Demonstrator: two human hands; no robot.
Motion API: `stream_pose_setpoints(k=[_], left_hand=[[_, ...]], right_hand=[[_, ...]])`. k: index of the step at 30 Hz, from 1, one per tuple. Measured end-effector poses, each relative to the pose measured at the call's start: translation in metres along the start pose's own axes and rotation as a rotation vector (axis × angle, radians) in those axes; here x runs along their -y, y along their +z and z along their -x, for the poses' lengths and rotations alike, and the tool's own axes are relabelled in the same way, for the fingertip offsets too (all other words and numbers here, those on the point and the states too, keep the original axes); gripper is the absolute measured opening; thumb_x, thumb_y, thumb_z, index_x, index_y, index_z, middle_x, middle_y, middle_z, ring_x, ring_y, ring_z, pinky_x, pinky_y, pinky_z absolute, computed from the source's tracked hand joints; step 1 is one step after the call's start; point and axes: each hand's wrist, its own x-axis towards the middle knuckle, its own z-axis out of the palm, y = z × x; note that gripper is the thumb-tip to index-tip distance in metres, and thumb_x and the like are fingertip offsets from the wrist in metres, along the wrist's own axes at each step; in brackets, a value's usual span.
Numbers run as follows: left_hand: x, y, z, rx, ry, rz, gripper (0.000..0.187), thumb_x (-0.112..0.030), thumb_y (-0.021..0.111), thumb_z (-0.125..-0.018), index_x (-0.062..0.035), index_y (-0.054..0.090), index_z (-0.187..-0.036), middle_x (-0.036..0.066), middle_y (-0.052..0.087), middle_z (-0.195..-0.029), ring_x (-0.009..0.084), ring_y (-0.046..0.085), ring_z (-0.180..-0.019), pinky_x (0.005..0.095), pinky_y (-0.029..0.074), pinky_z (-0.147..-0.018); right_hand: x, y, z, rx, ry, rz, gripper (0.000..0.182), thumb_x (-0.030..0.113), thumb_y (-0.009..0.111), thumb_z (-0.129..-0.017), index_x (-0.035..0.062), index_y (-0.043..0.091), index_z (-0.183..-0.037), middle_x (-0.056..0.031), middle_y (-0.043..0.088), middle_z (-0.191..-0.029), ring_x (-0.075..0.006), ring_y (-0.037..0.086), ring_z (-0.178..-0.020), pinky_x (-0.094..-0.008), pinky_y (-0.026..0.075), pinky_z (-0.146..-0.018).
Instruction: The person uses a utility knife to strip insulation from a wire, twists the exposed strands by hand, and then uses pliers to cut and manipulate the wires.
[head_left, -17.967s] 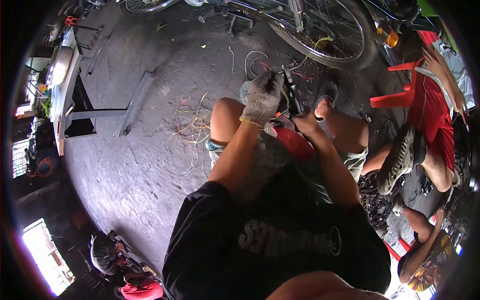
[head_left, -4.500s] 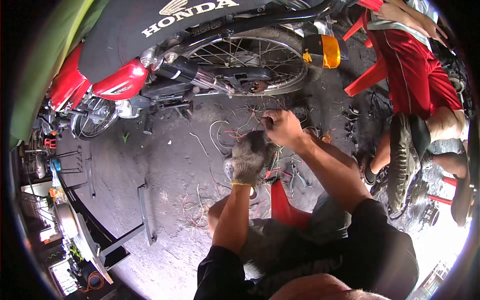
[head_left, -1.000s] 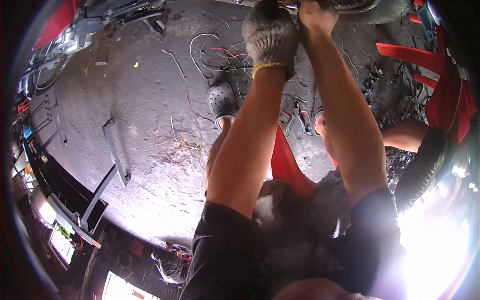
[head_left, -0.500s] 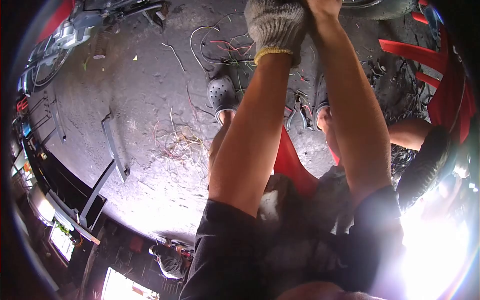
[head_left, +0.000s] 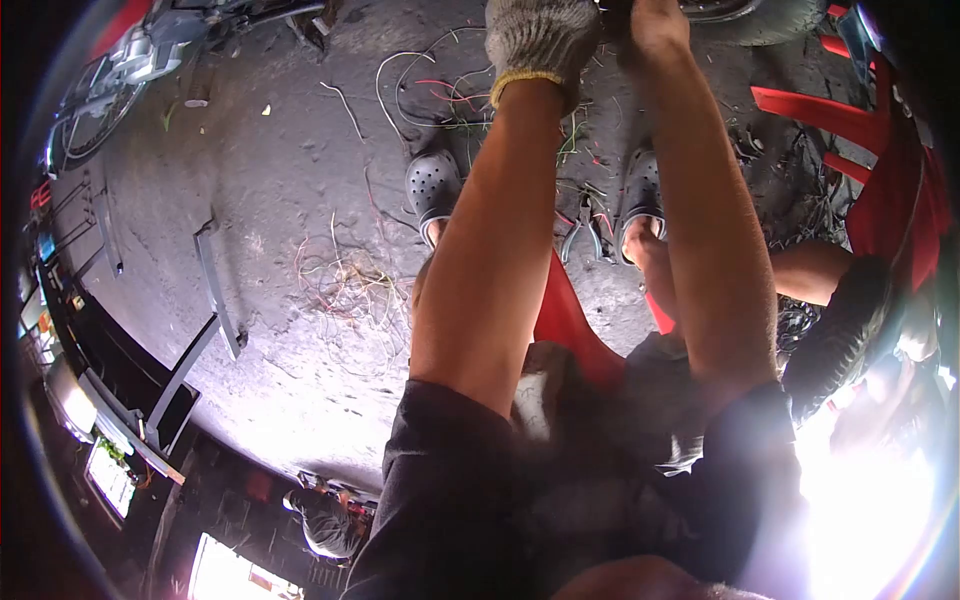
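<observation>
My left hand [head_left: 542, 42], in a grey knit glove with a yellow cuff, reaches to the top edge. My bare right hand [head_left: 658, 22] is beside it, a small gap between them. The frame cuts off the fingers of both hands, so what they hold or touch does not show. Close to the right hand, a round wheel-like part [head_left: 715, 10] shows at the top. Below the hands, pliers [head_left: 583, 232] with spread handles lie on the floor between two grey clogs [head_left: 433, 187]. Loose wires [head_left: 400, 95] lie left of the glove.
A tangle of thin wires [head_left: 350, 285] lies on the floor at left. Red panels [head_left: 825, 115] stand at right, near another person's leg [head_left: 810, 270]. A metal stand [head_left: 215, 285] and motorcycle parts [head_left: 140, 60] are at left. A person [head_left: 325, 522] is in the background.
My hands have moved slightly apart, opening a gap between them. My left hand has shifted a little left and up. The whole view has shifted slightly.
</observation>
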Motion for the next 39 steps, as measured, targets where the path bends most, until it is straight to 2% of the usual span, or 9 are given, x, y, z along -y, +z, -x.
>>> stream_pose_setpoints(k=[2, 7, 10, 13, 16, 20, 22, 37, 39], left_hand=[[0.001, -0.001, 0.005, -0.015, 0.048, -0.065, 0.027, -0.024, 0.049, -0.084, -0.0045, 0.066, -0.087, 0.018, 0.065, -0.084, 0.0332, 0.062, -0.083, 0.0431, 0.048, -0.072], [0.009, -0.004, 0.016, 0.0, 0.26, -0.211, 0.021, -0.02, 0.051, -0.082, -0.0062, 0.066, -0.085, 0.016, 0.065, -0.082, 0.0315, 0.062, -0.079, 0.0428, 0.048, -0.069], [0.014, 0.003, 0.01, 0.056, 0.27, -0.176, 0.019, -0.015, 0.051, -0.084, -0.0062, 0.067, -0.087, 0.018, 0.065, -0.086, 0.0315, 0.062, -0.077, 0.0421, 0.048, -0.068], [0.019, 0.008, 0.01, 0.197, 0.093, -0.036, 0.02, -0.02, 0.055, -0.087, -0.0045, 0.068, -0.09, 0.018, 0.067, -0.089, 0.0281, 0.064, -0.079, 0.0387, 0.048, -0.07], [0.005, -0.007, 0.0, 0.052, -1.098, 1.313, 0.031, -0.031, 0.059, -0.088, -0.0021, 0.067, -0.093, 0.014, 0.068, -0.091, 0.0242, 0.064, -0.085, 0.0353, 0.048, -0.074], [-0.007, -0.016, -0.002, 0.092, -0.507, 0.972, 0.031, -0.03, 0.058, -0.087, -0.0017, 0.067, -0.096, 0.012, 0.069, -0.095, 0.0241, 0.064, -0.09, 0.0337, 0.047, -0.081], [0.005, 0.001, -0.002, 0.071, -0.368, 0.65, 0.028, -0.026, 0.054, -0.087, -0.0026, 0.067, -0.095, 0.013, 0.068, -0.095, 0.0262, 0.064, -0.091, 0.0346, 0.047, -0.081], [-0.006, -0.008, -0.004, 0.112, -0.239, 0.057, 0.024, -0.024, 0.051, -0.082, -0.0065, 0.068, -0.085, 0.017, 0.066, -0.086, 0.0338, 0.064, -0.082, 0.0437, 0.05, -0.074], [-0.011, -0.015, -0.009, 0.182, -0.266, 0.035, 0.024, -0.025, 0.052, -0.082, -0.0072, 0.068, -0.085, 0.016, 0.067, -0.088, 0.0334, 0.064, -0.083, 0.0433, 0.05, -0.074]], right_hand=[[0.02, -0.003, 0.021, 0.001, 0.447, -0.734, 0.038, 0.034, 0.048, -0.093, 0.0009, 0.059, -0.107, -0.0219, 0.059, -0.104, -0.0345, 0.059, -0.095, -0.0427, 0.045, -0.087], [-0.015, -0.02, 0.031, 0.121, -1.127, 0.893, 0.038, 0.019, 0.056, -0.089, -0.0006, 0.052, -0.121, -0.0167, 0.06, -0.102, -0.0318, 0.059, -0.096, -0.0372, 0.047, -0.088], [-0.038, -0.026, -0.014, 0.089, -1.379, 0.838, 0.035, 0.013, 0.06, -0.086, -0.0005, 0.053, -0.118, -0.0185, 0.06, -0.108, -0.0328, 0.058, -0.101, -0.0384, 0.046, -0.09], [-0.029, -0.022, 0.0, 0.516, -0.131, -0.356, 0.033, 0.008, 0.058, -0.086, -0.0009, 0.054, -0.118, -0.0231, 0.058, -0.115, -0.0378, 0.055, -0.107, -0.041, 0.045, -0.092], [-0.061, -0.027, -0.008, 0.221, -1.0, 0.842, 0.027, 0.009, 0.053, -0.09, 0.0013, 0.056, -0.116, -0.0183, 0.061, -0.111, -0.0313, 0.059, -0.103, -0.0387, 0.048, -0.086], [-0.054, -0.026, -0.002, 0.21, -1.257, 0.637, 0.025, 0.017, 0.05, -0.095, 0.0034, 0.057, -0.115, -0.0115, 0.063, -0.109, -0.0241, 0.062, -0.096, -0.0339, 0.051, -0.079], [-0.069, -0.015, -0.013, 0.881, -0.06, -0.665, 0.029, 0.024, 0.051, -0.094, 0.0051, 0.056, -0.115, -0.0052, 0.062, -0.104, -0.0186, 0.062, -0.088, -0.029, 0.051, -0.071], [-0.011, -0.014, 0.008, 0.159, -0.806, 0.275, 0.029, 0.006, 0.05, -0.083, 0.0006, 0.056, -0.111, -0.0152, 0.06, -0.102, -0.0223, 0.057, -0.089, -0.0378, 0.047, -0.076], [0.026, -0.018, 0.018, 0.201, -0.34, 0.267, 0.029, 0.007, 0.051, -0.084, 0.0006, 0.056, -0.112, -0.0153, 0.06, -0.105, -0.0243, 0.057, -0.093, -0.0394, 0.046, -0.08]])
